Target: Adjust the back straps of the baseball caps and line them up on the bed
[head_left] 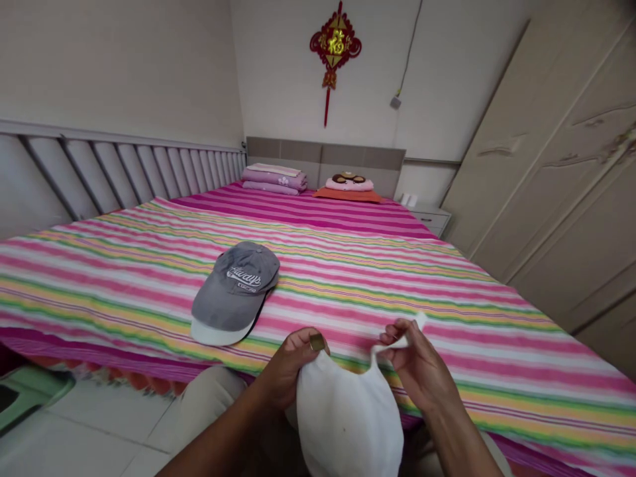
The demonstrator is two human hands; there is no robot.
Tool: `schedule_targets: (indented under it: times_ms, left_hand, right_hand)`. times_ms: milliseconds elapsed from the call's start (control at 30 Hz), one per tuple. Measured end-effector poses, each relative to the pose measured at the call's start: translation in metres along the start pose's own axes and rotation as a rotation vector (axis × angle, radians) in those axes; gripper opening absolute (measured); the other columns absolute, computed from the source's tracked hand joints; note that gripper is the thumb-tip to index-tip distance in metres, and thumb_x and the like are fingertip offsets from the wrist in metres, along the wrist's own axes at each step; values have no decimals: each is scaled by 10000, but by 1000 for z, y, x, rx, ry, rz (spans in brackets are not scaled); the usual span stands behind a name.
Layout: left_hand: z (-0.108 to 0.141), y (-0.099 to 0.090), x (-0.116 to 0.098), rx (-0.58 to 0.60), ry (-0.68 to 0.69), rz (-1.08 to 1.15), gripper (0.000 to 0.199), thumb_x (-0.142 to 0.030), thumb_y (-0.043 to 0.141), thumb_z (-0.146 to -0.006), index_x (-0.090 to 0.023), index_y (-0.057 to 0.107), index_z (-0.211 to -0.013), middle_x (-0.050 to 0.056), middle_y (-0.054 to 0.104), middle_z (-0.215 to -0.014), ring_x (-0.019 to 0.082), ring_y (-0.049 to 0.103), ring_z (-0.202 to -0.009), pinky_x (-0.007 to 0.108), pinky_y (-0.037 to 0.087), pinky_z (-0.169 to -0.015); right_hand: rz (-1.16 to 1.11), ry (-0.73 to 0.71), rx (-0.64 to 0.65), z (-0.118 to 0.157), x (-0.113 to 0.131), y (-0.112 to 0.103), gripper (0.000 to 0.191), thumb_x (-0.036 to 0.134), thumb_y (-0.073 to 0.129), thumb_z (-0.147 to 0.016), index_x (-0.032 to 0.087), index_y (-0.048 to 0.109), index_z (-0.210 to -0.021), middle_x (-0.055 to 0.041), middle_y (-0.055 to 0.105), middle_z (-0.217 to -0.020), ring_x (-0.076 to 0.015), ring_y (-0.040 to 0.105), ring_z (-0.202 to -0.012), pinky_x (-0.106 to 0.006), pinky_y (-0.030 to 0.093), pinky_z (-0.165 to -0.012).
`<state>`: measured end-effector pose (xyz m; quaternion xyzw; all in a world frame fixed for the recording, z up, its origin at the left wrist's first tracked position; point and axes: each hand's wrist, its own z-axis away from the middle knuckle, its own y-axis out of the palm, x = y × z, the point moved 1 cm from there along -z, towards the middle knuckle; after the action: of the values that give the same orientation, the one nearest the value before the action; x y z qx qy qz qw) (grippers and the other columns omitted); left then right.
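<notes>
A white cap point(348, 417) hangs between my two hands over my lap, at the near edge of the bed. My left hand point(293, 364) is closed on the left end of its strap, where a small square metal buckle shows by the thumb. The fingers of my right hand point(415, 361) pinch the other strap, whose white end sticks up past the fingertips. The two strap ends are apart. On the striped sheet to the left lies a grey cap point(238, 288) with white lettering and a pale brim edge.
The bed point(348, 271) bears folded purple bedding point(273, 179) and a pink and orange pile point(348, 189) at its head. A railing point(149, 162) runs along the left. A green stool point(37, 394) stands at lower left, a nightstand point(430, 218) and wardrobe point(556, 172) at right.
</notes>
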<state>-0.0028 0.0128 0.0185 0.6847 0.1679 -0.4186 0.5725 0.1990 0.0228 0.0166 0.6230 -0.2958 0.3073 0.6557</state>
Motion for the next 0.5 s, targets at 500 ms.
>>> schedule_targets:
  times_ms: [500]
  left_hand:
    - [-6,-54,6,-131,-109,179,124,-231,678,-641,-133,623,-693,-12,592,-595,86,538,-534,205,403,-560]
  right_hand:
    - [-211,367,65,17,-42,-4,329,134,772,-497,224,602,-764,48,668,-670,-96,607,-529,-187,462,-535]
